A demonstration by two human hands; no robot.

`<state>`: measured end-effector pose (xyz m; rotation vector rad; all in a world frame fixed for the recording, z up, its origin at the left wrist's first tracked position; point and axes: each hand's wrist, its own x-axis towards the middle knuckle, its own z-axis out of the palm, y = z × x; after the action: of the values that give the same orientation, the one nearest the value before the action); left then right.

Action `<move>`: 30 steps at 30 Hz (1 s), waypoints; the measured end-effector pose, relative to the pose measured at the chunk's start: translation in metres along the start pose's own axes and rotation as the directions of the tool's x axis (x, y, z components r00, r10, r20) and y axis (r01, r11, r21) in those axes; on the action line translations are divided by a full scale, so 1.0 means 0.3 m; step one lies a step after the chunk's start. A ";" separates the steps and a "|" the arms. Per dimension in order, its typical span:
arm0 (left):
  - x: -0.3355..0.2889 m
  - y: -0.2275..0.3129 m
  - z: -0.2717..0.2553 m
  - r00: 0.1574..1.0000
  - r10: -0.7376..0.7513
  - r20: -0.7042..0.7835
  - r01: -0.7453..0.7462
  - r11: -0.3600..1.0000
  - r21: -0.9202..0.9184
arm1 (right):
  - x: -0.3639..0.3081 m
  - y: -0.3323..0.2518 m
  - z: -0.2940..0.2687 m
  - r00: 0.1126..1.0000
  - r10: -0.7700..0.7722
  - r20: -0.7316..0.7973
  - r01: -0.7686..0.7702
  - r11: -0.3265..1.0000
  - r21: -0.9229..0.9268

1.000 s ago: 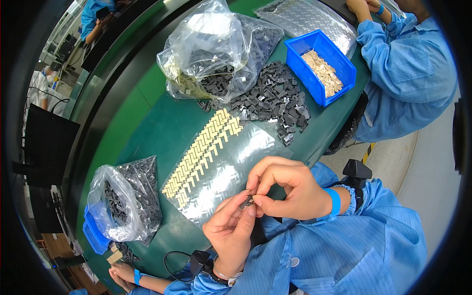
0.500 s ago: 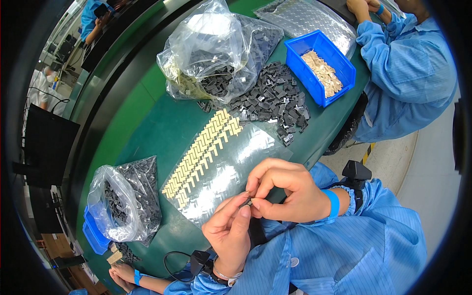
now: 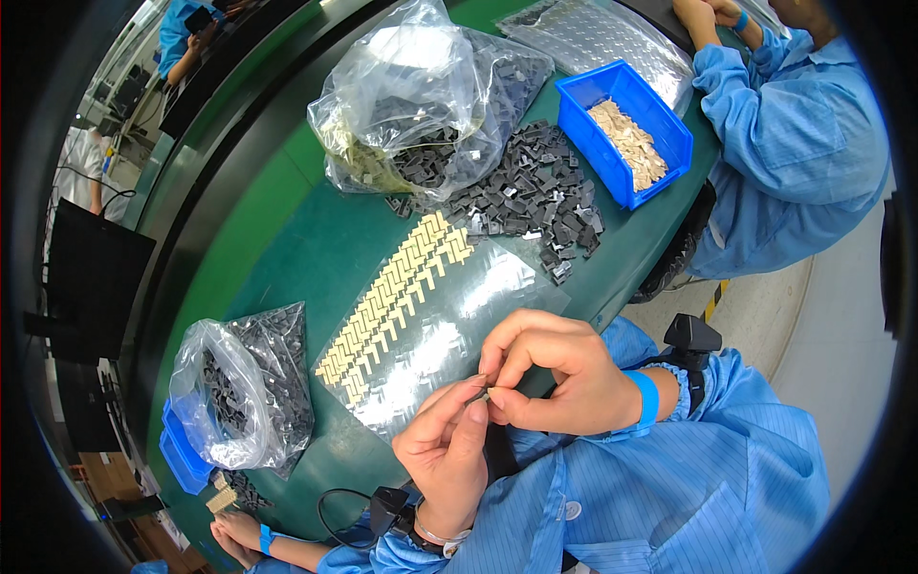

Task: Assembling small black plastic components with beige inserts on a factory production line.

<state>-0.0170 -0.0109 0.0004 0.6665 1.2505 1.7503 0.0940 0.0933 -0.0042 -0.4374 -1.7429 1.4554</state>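
Observation:
Near the front edge of the table, my left hand [image 3: 446, 448] and my right hand [image 3: 564, 373] meet fingertip to fingertip. Between them they pinch a small black plastic part [image 3: 482, 394], mostly covered by the fingers. A pale tint shows at its edge, too small to make out. Just beyond my hands lies a clear backing sheet [image 3: 435, 362] with rows of cream L-shaped adhesive pieces [image 3: 387, 306] on its left side. Past the sheet is a heap of loose black plastic parts [image 3: 535, 187], spilling from a large clear plastic bag [image 3: 411, 105].
A blue bin [image 3: 595, 153] holding tan scraps stands right of the heap. At left sits another clear bag of black parts [image 3: 273, 383], beside a blue tray [image 3: 182, 454]. Co-workers in blue sit at upper right [image 3: 794, 143] and lower left [image 3: 244, 531]. A patterned clear sheet [image 3: 598, 43] lies at the back.
Both hands stay almost in place around the black part, with only a slight shift of the fingers. The things on the table have not visibly moved.

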 end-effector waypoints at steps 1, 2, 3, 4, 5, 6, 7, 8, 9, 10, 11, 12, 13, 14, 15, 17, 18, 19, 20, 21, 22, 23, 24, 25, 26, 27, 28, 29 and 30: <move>0.000 0.000 0.000 1.000 0.000 -0.005 0.000 1.000 -0.005 | 0.000 0.000 0.000 1.000 -0.001 -0.001 0.001 1.000 -0.001; -0.001 0.000 0.000 1.000 0.000 -0.005 0.000 1.000 -0.005 | 0.000 0.000 0.001 1.000 -0.001 -0.001 0.001 1.000 -0.001; -0.001 0.000 0.000 1.000 0.001 -0.009 -0.001 1.000 -0.006 | 0.000 0.000 0.002 1.000 -0.002 -0.002 0.002 1.000 -0.002; -0.002 -0.001 0.001 1.000 0.002 -0.013 -0.002 1.000 -0.007 | 0.000 0.000 0.002 1.000 -0.004 -0.005 0.004 1.000 -0.004; -0.002 -0.001 0.000 1.000 0.002 -0.014 -0.002 1.000 -0.007 | 0.000 -0.002 0.004 1.000 -0.003 -0.004 0.003 1.000 -0.004; -0.002 -0.001 0.000 1.000 -0.003 -0.016 0.003 1.000 -0.016 | 0.000 -0.007 0.007 1.000 0.019 -0.013 -0.019 1.000 0.012; -0.002 -0.001 0.000 1.000 -0.009 -0.018 0.008 1.000 -0.024 | -0.001 -0.009 0.008 0.999 0.042 -0.022 -0.042 0.999 0.027; -0.002 -0.001 0.001 1.000 -0.008 -0.019 0.008 1.000 -0.024 | -0.001 -0.010 0.008 0.999 0.042 -0.020 -0.042 0.999 0.027; -0.002 -0.001 0.003 1.000 -0.007 -0.024 0.006 0.999 -0.038 | -0.001 -0.010 0.008 0.999 0.047 -0.019 -0.046 0.998 0.032; -0.002 -0.001 0.005 1.000 -0.006 -0.028 0.005 0.999 -0.052 | -0.002 -0.010 0.008 0.999 0.051 -0.018 -0.050 0.998 0.037; -0.002 0.000 0.005 1.000 -0.005 -0.029 0.004 0.999 -0.053 | -0.002 -0.010 0.009 0.999 0.051 -0.017 -0.050 0.998 0.037; -0.002 0.000 0.005 0.999 -0.008 -0.032 0.007 0.999 -0.051 | -0.003 -0.010 0.010 0.998 0.054 -0.018 -0.053 0.998 0.042; -0.002 0.000 0.005 0.999 -0.012 -0.036 0.010 0.999 -0.050 | -0.003 -0.009 0.010 0.998 0.057 -0.019 -0.056 0.997 0.047; -0.002 0.000 0.005 0.999 -0.011 -0.036 0.009 0.999 -0.050 | -0.003 -0.009 0.010 0.998 0.057 -0.018 -0.056 0.997 0.046; -0.002 -0.001 0.004 0.999 -0.008 -0.036 0.006 0.998 -0.057 | -0.003 -0.008 0.010 0.998 0.058 -0.016 -0.057 0.997 0.047; -0.003 -0.004 0.003 0.999 -0.004 -0.036 0.001 0.998 -0.064 | -0.002 -0.009 0.010 0.998 0.058 -0.012 -0.057 0.997 0.048; -0.005 -0.005 0.001 0.999 0.002 -0.036 -0.005 0.998 -0.065 | -0.002 -0.009 0.010 0.998 0.060 -0.010 -0.059 0.997 0.051; -0.005 -0.006 0.000 0.999 0.009 -0.036 -0.011 0.998 -0.066 | -0.002 -0.010 0.010 0.998 0.061 -0.008 -0.060 0.997 0.054; -0.005 -0.005 0.000 0.999 0.009 -0.036 -0.011 0.998 -0.067 | -0.002 -0.009 0.009 0.998 0.060 -0.008 -0.060 0.997 0.054; -0.005 -0.004 0.001 0.999 0.017 -0.030 -0.019 0.998 -0.060 | -0.002 -0.009 0.008 0.998 0.065 -0.002 -0.065 0.996 0.061; -0.004 -0.002 0.002 0.999 0.026 -0.023 -0.027 0.998 -0.053 | -0.002 -0.008 0.007 0.998 0.069 0.004 -0.069 0.995 0.069; -0.005 -0.001 0.004 0.999 0.028 -0.023 -0.029 0.998 -0.053 | -0.001 -0.006 0.006 0.998 0.068 0.004 -0.068 0.995 0.069; -0.007 0.000 0.007 0.999 0.019 -0.040 -0.021 0.998 -0.061 | 0.000 -0.002 0.005 0.998 0.054 0.012 -0.055 0.996 0.076; -0.008 0.001 0.009 0.998 0.010 -0.056 -0.014 0.998 -0.069 | 0.000 0.002 0.004 0.999 0.040 0.019 -0.042 0.996 0.083; -0.010 -0.001 0.007 0.998 0.011 -0.056 -0.015 0.998 -0.069 | -0.001 0.006 0.002 0.999 0.039 0.019 -0.041 0.996 0.083; -0.013 -0.004 0.003 0.999 0.018 -0.040 -0.021 0.997 -0.080 | -0.002 0.010 0.000 0.998 0.057 0.036 -0.061 0.993 0.096; -0.015 -0.006 -0.001 0.999 0.026 -0.024 -0.028 0.996 -0.090 | -0.002 0.013 -0.003 0.996 0.075 0.054 -0.081 0.991 0.110; -0.017 -0.007 -0.005 0.999 0.026 -0.023 -0.028 0.996 -0.090 | -0.004 0.017 -0.005 0.996 0.074 0.053 -0.079 0.991 0.109; -0.018 -0.006 -0.010 0.999 0.046 0.015 -0.044 0.995 -0.085 | -0.006 0.021 -0.009 0.994 0.072 0.080 -0.082 0.987 0.135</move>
<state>-0.0162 -0.0169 -0.0020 0.6635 1.1515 1.8204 0.0956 0.0955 -0.0107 -0.3850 -1.6862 1.6551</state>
